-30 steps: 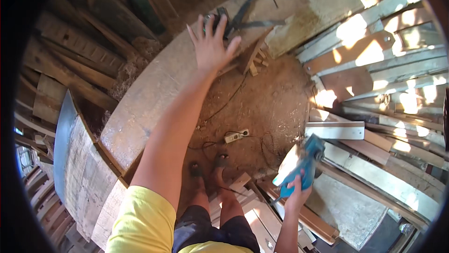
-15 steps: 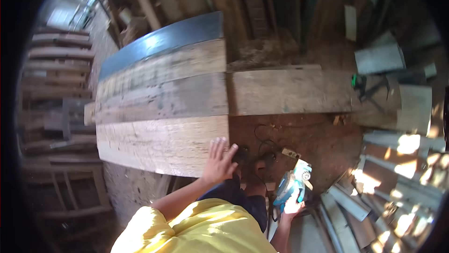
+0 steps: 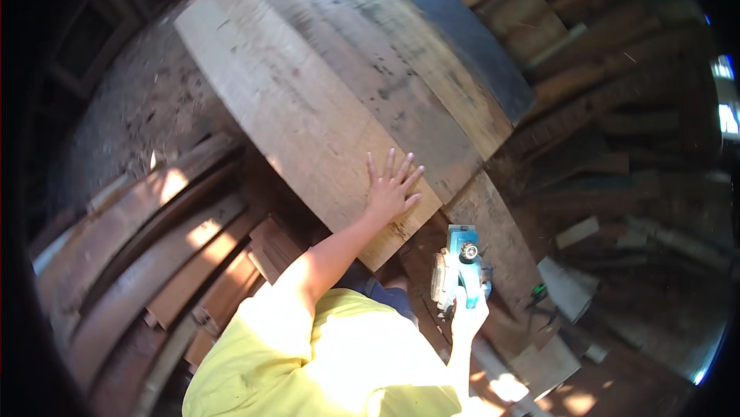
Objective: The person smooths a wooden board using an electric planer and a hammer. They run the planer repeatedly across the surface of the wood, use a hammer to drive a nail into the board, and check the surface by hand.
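Observation:
Flat on the nearest pale wooden board [image 3: 293, 109] lies my left hand [image 3: 391, 190], its fingers spread, close to the board's right end. My right hand [image 3: 469, 315] is wrapped round the rear handle of a teal electric planer [image 3: 465, 267] with a dark knob on its front. The planer hangs in the air to the right of the board's end, apart from the wood. Beyond the pale board, a greyish-brown board [image 3: 408, 101] and a yellowish board [image 3: 462, 97] lie side by side. A dark, shiny grey-blue panel [image 3: 486, 47] runs along the far edge.
A lower plank [image 3: 501, 224] extends behind the planer. Stacked lengths of timber [image 3: 177, 263] lie at lower left. More timber [image 3: 586, 85] leans at the right. A pale offcut [image 3: 569, 287] and a black-and-green object [image 3: 539, 294] lie at right.
My view has turned, so the boards now run diagonally. My left hand has moved further onto the pale board. The planer has come up from low beside me toward the board's end.

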Motion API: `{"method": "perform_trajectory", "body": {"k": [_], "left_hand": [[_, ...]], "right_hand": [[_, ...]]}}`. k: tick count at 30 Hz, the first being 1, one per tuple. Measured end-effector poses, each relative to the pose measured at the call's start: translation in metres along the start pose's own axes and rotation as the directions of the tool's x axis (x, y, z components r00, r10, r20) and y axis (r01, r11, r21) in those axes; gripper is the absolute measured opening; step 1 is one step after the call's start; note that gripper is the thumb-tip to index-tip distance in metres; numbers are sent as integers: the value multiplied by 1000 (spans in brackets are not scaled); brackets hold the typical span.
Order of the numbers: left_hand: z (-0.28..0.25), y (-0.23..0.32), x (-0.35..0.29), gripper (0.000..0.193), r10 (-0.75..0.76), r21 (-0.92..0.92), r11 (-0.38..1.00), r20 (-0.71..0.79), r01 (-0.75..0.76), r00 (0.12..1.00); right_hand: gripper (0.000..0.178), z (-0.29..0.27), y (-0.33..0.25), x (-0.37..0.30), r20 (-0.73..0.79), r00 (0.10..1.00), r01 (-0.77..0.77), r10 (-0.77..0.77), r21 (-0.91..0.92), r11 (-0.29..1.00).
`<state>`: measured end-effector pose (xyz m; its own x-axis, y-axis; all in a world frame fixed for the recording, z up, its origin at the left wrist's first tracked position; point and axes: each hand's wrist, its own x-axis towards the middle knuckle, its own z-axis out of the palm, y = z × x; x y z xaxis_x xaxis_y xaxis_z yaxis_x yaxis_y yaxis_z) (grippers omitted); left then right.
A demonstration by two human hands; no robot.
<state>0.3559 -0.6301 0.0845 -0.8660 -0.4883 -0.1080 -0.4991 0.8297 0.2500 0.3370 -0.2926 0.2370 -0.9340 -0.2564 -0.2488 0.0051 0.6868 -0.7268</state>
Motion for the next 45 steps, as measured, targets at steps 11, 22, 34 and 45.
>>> {"method": "perform_trajectory", "body": {"k": [11,22,34,45], "left_hand": [[21,27,-13,72,-169,14,985,-128,172,977],[45,61,-52,71,-380,-13,920,-265,391,886],[19,92,-167,72,-641,-121,767,-152,630,752],[17,80,-162,62,-625,-220,779,-190,587,757]], "right_hand": [[27,-9,4,111,476,865,148,-158,57,987],[38,-44,-17,158,638,703,462,-315,-73,884],[51,36,-48,211,557,642,638,-527,-7,770],[51,193,-178,241,538,672,631,-509,-57,774]]}}
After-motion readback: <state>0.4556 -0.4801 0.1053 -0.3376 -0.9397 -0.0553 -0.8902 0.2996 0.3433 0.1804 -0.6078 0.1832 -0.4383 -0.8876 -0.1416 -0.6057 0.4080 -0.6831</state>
